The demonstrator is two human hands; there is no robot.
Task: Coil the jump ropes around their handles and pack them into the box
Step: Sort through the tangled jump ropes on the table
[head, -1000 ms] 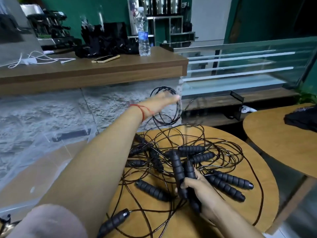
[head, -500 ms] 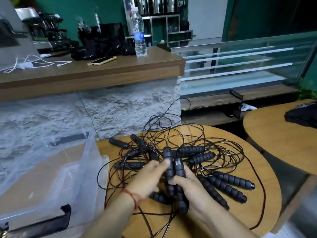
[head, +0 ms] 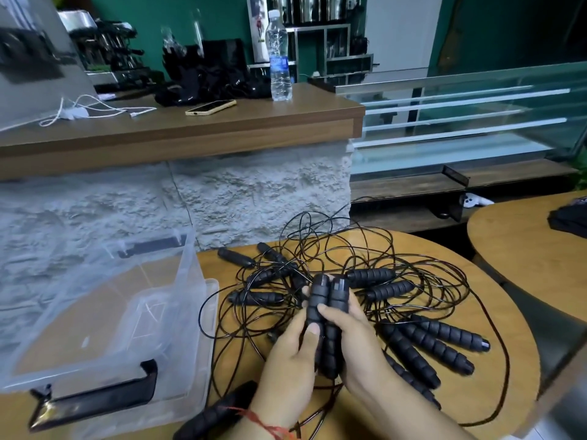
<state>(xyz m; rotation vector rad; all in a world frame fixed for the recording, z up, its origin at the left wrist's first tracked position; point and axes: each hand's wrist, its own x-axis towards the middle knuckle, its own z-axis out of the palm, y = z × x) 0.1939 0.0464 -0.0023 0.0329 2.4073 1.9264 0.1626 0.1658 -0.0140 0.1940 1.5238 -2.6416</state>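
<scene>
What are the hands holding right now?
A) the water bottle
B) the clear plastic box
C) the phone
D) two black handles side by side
D: the left hand and the right hand both grip the two black handles, pressed together lengthwise above the tangled ropes on the round table.

handles (head: 324, 315) black, ribbed; cords (head: 349, 246) glossy black. table (head: 495, 376) light wood grain. box (head: 190, 265) clear, latches (head: 104, 398) black (lower left of frame). wall (head: 206, 17) at top dark green. bottle (head: 279, 63) clear, blue label. red string (head: 254, 419) on wrist, bottom edge.
</scene>
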